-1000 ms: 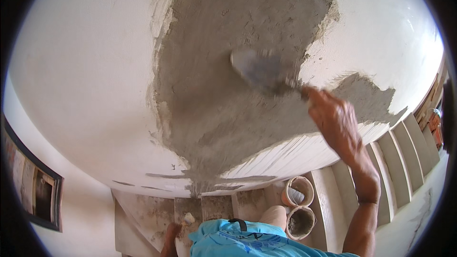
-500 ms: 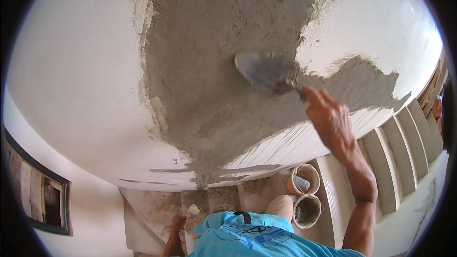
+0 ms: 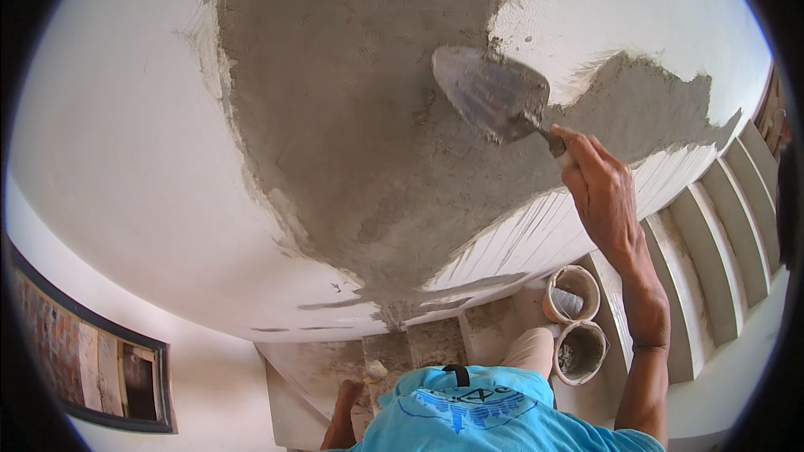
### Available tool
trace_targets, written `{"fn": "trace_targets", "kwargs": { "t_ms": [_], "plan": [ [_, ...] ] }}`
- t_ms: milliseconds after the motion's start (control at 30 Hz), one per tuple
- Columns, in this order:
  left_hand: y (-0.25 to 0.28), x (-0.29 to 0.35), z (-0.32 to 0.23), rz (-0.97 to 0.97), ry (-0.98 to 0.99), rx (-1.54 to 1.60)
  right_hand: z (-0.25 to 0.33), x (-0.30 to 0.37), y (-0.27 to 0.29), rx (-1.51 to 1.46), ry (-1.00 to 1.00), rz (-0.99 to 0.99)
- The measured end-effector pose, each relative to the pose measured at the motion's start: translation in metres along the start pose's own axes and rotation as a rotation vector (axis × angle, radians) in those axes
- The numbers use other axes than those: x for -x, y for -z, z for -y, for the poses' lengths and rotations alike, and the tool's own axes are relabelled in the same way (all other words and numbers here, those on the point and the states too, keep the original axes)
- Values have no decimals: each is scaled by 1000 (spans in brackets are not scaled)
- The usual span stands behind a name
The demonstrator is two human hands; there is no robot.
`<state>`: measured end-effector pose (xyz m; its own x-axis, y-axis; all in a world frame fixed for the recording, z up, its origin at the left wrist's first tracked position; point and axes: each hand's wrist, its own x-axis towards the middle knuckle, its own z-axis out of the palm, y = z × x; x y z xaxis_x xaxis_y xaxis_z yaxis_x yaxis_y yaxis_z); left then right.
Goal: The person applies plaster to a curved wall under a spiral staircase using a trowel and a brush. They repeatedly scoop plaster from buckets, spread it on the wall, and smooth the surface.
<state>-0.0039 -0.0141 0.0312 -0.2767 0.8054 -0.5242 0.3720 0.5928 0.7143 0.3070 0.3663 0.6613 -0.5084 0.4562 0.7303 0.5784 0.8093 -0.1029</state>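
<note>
My right hand (image 3: 605,192) grips the handle of a pointed trowel (image 3: 492,94). The grey, smeared blade lies against or just off a broad patch of wet cement plaster (image 3: 335,100) on the white wall; contact is hard to tell. Rough edges bound the patch, and a grey arm of it runs right toward the stairs. Low at my left side, my left hand (image 3: 348,391) looks closed, partly small and shadowed. At its fingers is a small pale, rounded object (image 3: 375,370), whose kind I cannot make out.
Two buckets stand by my leg: one with a pale item inside (image 3: 572,294), one with grey mix (image 3: 580,352). Concrete steps (image 3: 703,238) climb at right. Stained treads (image 3: 435,343) lie below the wall. A dark-framed opening (image 3: 92,343) is at lower left.
The trowel, blurred before, now shows sharply, higher against the patch and a little to the right with my right hand. The whole view has shifted, with buckets and window frame appearing farther right.
</note>
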Motion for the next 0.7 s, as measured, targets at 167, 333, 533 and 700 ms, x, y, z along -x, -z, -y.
{"fn": "trace_targets", "kwargs": {
  "t_ms": [167,333,533,700],
  "plan": [
    [2,-5,32,39,-87,-178,-7,3,-15,58,23,50],
    [-9,3,16,43,13,-80,-6,56,-36,183,96,322],
    [8,17,-10,211,-70,-495,8,43,-28,103,-23,214],
    [18,31,-71,-29,399,172,4,32,-36,139,-27,87]
  ]
}}
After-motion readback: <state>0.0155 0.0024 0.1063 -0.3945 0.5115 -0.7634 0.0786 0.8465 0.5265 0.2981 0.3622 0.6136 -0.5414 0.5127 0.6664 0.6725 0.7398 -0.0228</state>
